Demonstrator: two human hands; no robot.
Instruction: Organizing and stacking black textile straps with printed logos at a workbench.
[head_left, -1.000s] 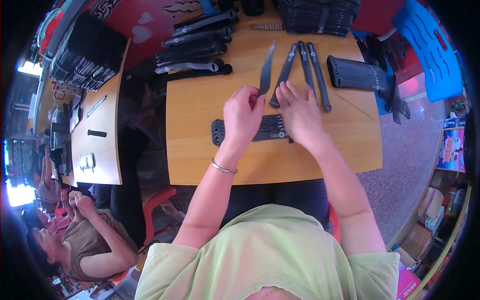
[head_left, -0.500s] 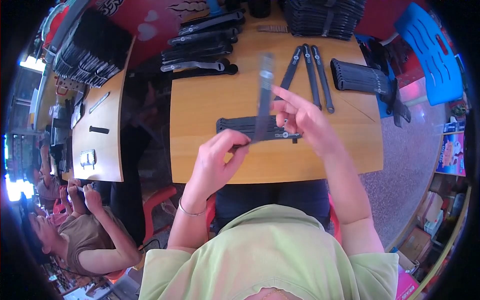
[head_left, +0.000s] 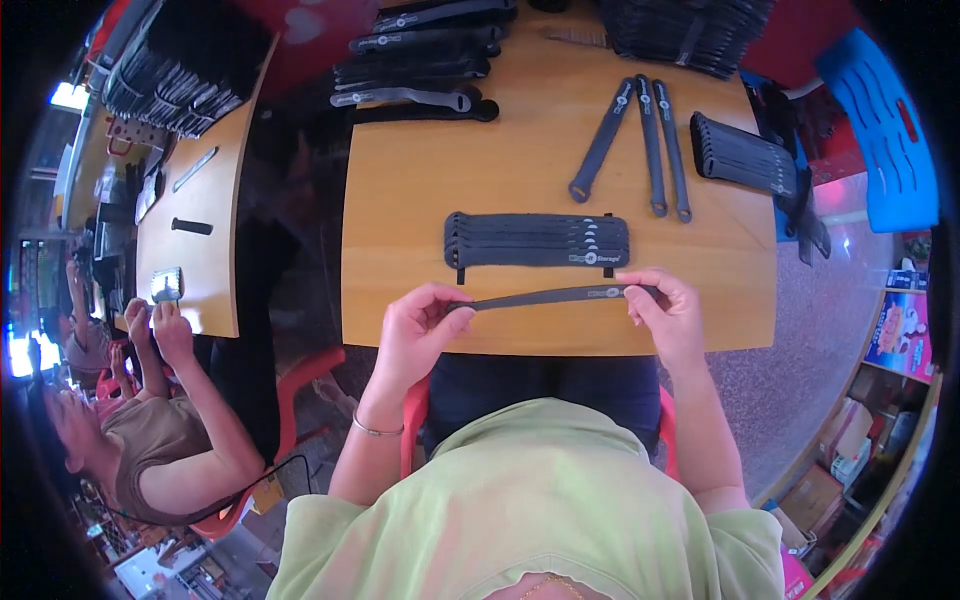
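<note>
The person holds one flat black strap (head_left: 550,296) stretched between both hands, just above the near edge of the wooden worktop (head_left: 400,220). The left hand (head_left: 415,335) is closed on the left end of the strap, with thumb and fingers pinching it, and the right hand (head_left: 668,315) is closed in the same way on the right end, where a small light label sits. So the strap lies between the hands, not to one side of them, and both hands are equally near to it because each one grips an end. Its long axis runs from left to right across the view, almost parallel to the near edge of the worktop, with the right end a little higher in the picture than the left end. The labelled end points toward the person's right. Just beyond the strap, on the worktop, lies a neat stack of black straps (head_left: 537,241) with the same left-to-right direction and with labels also at the right; the held strap is near this stack but apart from it. Farther away, three single straps (head_left: 645,140) lie with their long axes running away from the person, and another bundle of straps (head_left: 745,155) rests to the right of them.
</note>
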